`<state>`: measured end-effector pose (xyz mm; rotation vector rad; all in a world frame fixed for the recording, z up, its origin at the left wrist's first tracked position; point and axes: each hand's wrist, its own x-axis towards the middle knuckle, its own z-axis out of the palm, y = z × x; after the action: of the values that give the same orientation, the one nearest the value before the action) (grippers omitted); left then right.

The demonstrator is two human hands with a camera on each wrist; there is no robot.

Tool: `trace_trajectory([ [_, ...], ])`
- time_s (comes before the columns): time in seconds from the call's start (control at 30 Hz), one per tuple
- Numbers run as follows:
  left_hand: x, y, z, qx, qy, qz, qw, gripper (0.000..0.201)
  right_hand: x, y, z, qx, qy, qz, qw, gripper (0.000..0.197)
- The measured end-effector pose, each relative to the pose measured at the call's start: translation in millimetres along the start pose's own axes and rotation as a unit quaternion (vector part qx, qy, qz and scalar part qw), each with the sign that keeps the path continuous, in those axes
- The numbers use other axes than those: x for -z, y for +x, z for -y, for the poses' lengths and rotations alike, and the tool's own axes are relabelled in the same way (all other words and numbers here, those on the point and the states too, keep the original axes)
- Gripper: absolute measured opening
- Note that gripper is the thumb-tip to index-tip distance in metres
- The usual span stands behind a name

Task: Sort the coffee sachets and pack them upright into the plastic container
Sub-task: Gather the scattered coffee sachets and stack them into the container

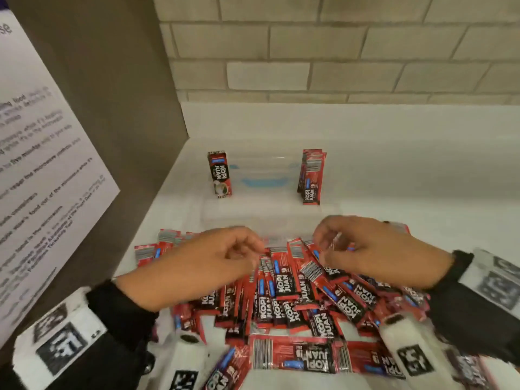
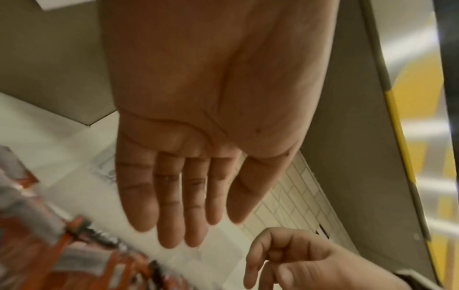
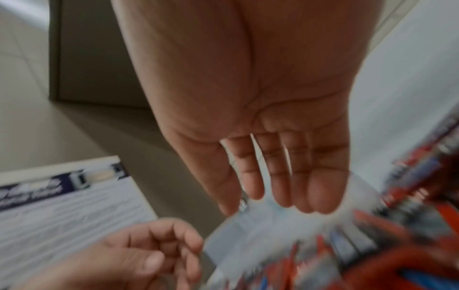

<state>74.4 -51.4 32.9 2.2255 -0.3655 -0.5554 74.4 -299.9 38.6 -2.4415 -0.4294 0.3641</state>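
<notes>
From the head view we count two upright bundles of red-and-black Kopi Juan sachets inside the clear plastic container (image 1: pixel 261 175): one bundle (image 1: pixel 220 173) at its left wall, one (image 1: pixel 311 175) at its right. Nearer than the container lies a loose pile of sachets (image 1: pixel 304 294), flat glossy foil strips too many to count. Our left hand (image 1: pixel 202 266) and right hand (image 1: pixel 374 249) hover over the pile's far edge, fingers loosely curled, holding nothing.

At the left wrist, the left hand (image 2: pixel 206 121) lies flat and released, fingers straight.

At the right wrist, the right hand (image 3: pixel 261 117) shows a slack, bare palm above blurred sachets.
</notes>
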Motion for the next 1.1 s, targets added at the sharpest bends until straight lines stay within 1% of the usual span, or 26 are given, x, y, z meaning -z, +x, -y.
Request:
trace_trajectory([
  [0.07,-9,-11,12,0.017,0.065,0.005,0.998,0.013,-21,-8,1,0.010,-0.077,0.048,0.996,0.020],
  [0.1,-12,-15,18,0.021,0.082,-0.006,0.996,0.012,-30,-10,1,0.014,-0.100,0.054,0.993,0.025],
  [0.2,-14,-24,24,0.053,0.106,-0.034,0.992,0.018,-42,-11,7,0.001,-0.095,0.043,0.995,0.033],
  [0.3,-13,-24,27,0.071,0.155,-0.050,0.984,0.030,-48,-7,14,-0.004,-0.111,0.047,0.993,0.043],
  [0.4,-18,-23,26,0.086,0.143,-0.028,0.986,0.049,-57,-2,22,0.004,-0.137,0.070,0.988,0.055],
  [0.47,-22,-22,24,0.085,0.117,-0.013,0.989,0.054,-60,1,27,0.010,-0.147,0.087,0.985,0.054],
  [0.57,-27,-22,24,0.081,0.070,0.000,0.994,0.055,-64,2,32,0.018,-0.146,0.104,0.984,0.050],
  [0.63,-30,-21,25,0.088,0.025,0.007,0.996,0.058,-66,3,35,0.022,-0.140,0.112,0.984,0.048],
  [0.77,-33,-21,22,0.121,-0.109,0.005,0.987,0.057,-66,4,36,0.023,-0.126,0.125,0.984,0.046],
  [0.83,-33,-20,22,0.128,-0.146,0.003,0.981,0.057,-65,5,35,0.030,-0.111,0.142,0.983,0.043],
  [0.9,-32,-20,23,0.127,-0.150,0.004,0.981,0.056,-62,5,34,0.029,-0.086,0.142,0.986,0.039],
  [0.97,-28,-20,25,0.125,-0.138,-0.004,0.983,0.054,-55,5,30,0.018,-0.059,0.095,0.994,0.030],
  [1.03,-24,-21,28,0.130,-0.115,-0.015,0.985,0.051,-48,6,25,-0.011,-0.040,0.054,0.998,0.022],
  [1.1,-22,-23,30,0.138,-0.095,-0.003,0.986,0.050,-44,7,20,-0.043,-0.056,0.064,0.995,0.025],
])
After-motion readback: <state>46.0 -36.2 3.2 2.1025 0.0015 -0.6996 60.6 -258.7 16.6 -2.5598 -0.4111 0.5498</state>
